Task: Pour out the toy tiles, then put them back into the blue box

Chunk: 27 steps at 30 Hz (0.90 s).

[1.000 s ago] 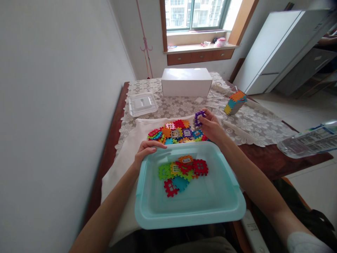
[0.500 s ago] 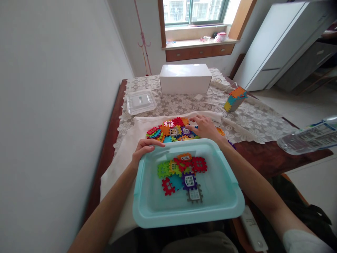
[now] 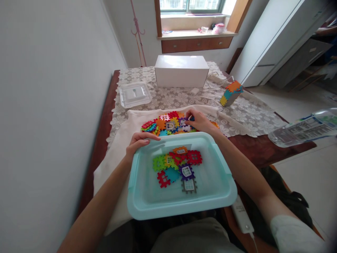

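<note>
A pale turquoise plastic tub (image 3: pixel 181 212) tilts toward me at the table's near edge. Several interlocking plastic blocks lie in it, among them a purple one with a white window (image 3: pixel 186 171) and a red one (image 3: pixel 195 157). My left hand (image 3: pixel 139 143) grips the tub's far left corner, fingers over the rim. Beyond the tub, a pile of colourful interlocking blocks (image 3: pixel 170 125) covers part of a white cloth. My right hand (image 3: pixel 197 121) reaches past the tub into this pile, fingers pinched at the right edge of a purple window block (image 3: pixel 183 122); its fingertips are partly hidden.
A clear plastic lid (image 3: pixel 135 95) lies at the far left of the lace-covered table, with a white box (image 3: pixel 181 72) at the back. To the right stand an assembled block box (image 3: pixel 231 93) and a clear plastic bottle (image 3: pixel 302 130). A wall borders the left side.
My right hand's fingers have drawn together from spread to pinched over the pile. My left hand stays on the tub. The whole view has shifted slightly.
</note>
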### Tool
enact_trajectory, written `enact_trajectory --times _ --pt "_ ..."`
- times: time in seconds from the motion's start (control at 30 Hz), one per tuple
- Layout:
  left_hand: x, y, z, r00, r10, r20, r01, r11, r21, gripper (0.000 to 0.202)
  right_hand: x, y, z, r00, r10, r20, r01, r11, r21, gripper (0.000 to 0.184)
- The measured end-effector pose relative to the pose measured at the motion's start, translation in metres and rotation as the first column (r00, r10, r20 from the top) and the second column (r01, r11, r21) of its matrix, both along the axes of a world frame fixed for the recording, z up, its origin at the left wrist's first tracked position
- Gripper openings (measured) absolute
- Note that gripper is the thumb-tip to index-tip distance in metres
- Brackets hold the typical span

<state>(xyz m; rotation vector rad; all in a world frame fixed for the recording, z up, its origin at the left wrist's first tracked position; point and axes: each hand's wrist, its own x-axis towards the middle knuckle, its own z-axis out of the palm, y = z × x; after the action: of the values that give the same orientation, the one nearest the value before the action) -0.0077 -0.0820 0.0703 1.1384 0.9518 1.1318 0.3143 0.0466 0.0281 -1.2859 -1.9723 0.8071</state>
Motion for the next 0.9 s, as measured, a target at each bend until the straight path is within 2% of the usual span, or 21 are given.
enact_trajectory --times 0.1,0.17,0.27,0.33,0.4,0.47,0.53,0.6,0.63,0.7,0.77,0.83,0.87,0.9 --pt "0.000 0.001 0.002 1.000 -0.004 0.011 0.004 1.000 -0.001 0.022 0.001 0.001 0.007 0.973 -0.056 -0.225 0.060 0.998 0.011 0.025" --pt "0.001 0.002 0.005 1.000 -0.014 0.021 0.014 1.000 -0.015 0.022 0.000 -0.002 0.015 0.905 -0.073 -0.419 0.061 0.997 -0.042 0.034" --pt "0.002 0.002 0.009 0.999 -0.011 0.030 0.013 0.999 -0.045 0.023 -0.003 -0.014 0.032 0.771 -0.023 -0.637 -0.089 0.986 -0.144 0.044" --pt "0.002 0.002 0.008 1.000 -0.005 0.024 0.006 0.999 -0.046 0.024 -0.005 -0.027 0.042 0.707 0.036 -0.707 -0.189 0.972 -0.140 0.047" --pt "0.002 0.001 0.006 1.000 -0.003 0.018 0.003 1.000 -0.031 0.023 -0.006 -0.041 0.051 0.677 0.109 -0.728 -0.260 0.961 -0.097 0.047" --pt "0.001 0.001 0.002 1.000 -0.004 0.022 0.004 1.000 -0.014 0.020 -0.006 -0.052 0.056 0.677 0.208 -0.706 -0.354 0.933 -0.065 0.044" --pt "0.000 0.001 -0.001 1.000 -0.010 0.028 0.010 1.000 0.002 0.020 -0.006 -0.058 0.058 0.668 0.344 -0.660 -0.493 0.869 -0.046 0.045" --pt "-0.001 0.001 -0.001 1.000 -0.016 0.012 0.016 1.000 0.013 0.021 -0.007 -0.058 0.058 0.638 0.454 -0.622 -0.601 0.798 -0.033 0.062" --pt "-0.001 0.001 -0.001 1.000 -0.017 0.003 0.017 1.000 0.013 0.022 -0.007 -0.056 0.057 0.633 0.474 -0.613 -0.615 0.788 -0.025 0.072" --pt "-0.001 0.002 0.001 1.000 -0.020 -0.007 0.020 1.000 -0.002 0.023 -0.008 -0.049 0.054 0.683 0.433 -0.588 -0.548 0.836 -0.021 0.084" --pt "0.000 0.001 0.003 1.000 -0.031 -0.003 0.031 0.999 -0.028 0.024 -0.008 -0.040 0.047 0.806 0.341 -0.483 -0.400 0.916 -0.020 0.081" --pt "0.001 0.001 0.005 0.999 -0.036 0.001 0.036 0.999 -0.036 0.025 -0.006 -0.031 0.035 0.940 0.239 -0.241 -0.241 0.970 0.024 0.066" --pt "0.002 0.001 0.005 0.999 -0.036 0.002 0.036 0.999 -0.033 0.024 -0.005 -0.027 0.028 0.975 0.200 -0.096 -0.195 0.979 0.053 0.062" --pt "0.002 0.001 0.006 0.999 -0.034 0.004 0.034 0.999 -0.029 0.024 -0.004 -0.023 0.020 0.984 0.175 0.036 -0.177 0.981 0.076 0.066"
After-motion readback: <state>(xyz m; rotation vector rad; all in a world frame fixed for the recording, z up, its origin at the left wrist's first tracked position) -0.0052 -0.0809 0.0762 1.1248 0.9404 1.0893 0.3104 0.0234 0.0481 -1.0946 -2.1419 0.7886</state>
